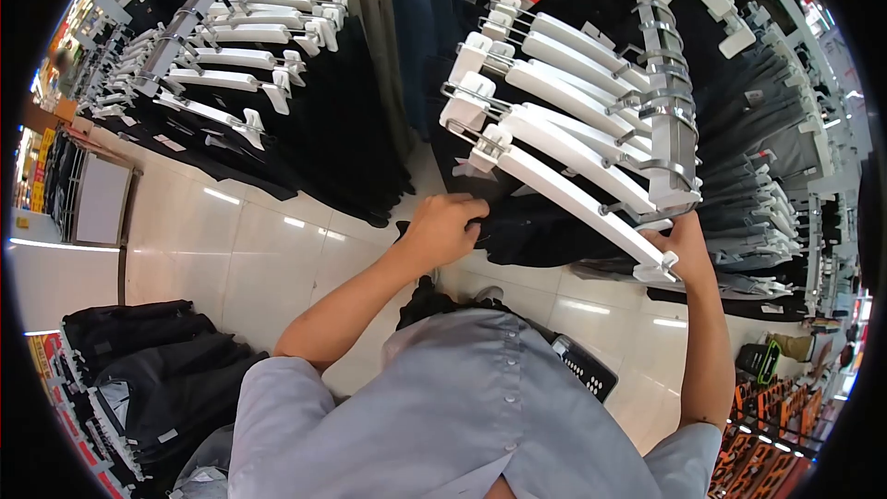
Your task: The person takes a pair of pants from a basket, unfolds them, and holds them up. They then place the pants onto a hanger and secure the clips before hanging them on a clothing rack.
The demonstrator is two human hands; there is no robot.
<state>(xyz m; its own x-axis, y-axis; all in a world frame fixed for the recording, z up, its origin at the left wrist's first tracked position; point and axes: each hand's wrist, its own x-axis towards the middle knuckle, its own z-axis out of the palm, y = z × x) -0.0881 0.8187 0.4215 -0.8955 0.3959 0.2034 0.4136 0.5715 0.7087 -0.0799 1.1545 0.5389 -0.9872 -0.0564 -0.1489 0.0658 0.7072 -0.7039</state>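
My left hand is closed, its fingers curled at the edge of black trousers that hang from the front of the right-hand rail. At the near end of that rail, my right hand is closed at the tip of the front white clip hanger; the hanger hides part of its fingers. Behind this hanger, several more white hangers hang from the metal rail on hooks.
To the left, another rail carries white hangers with dark trousers. Folded dark garments lie at the lower left. More hanging trousers line the right side. Pale tiled floor shows between the racks.
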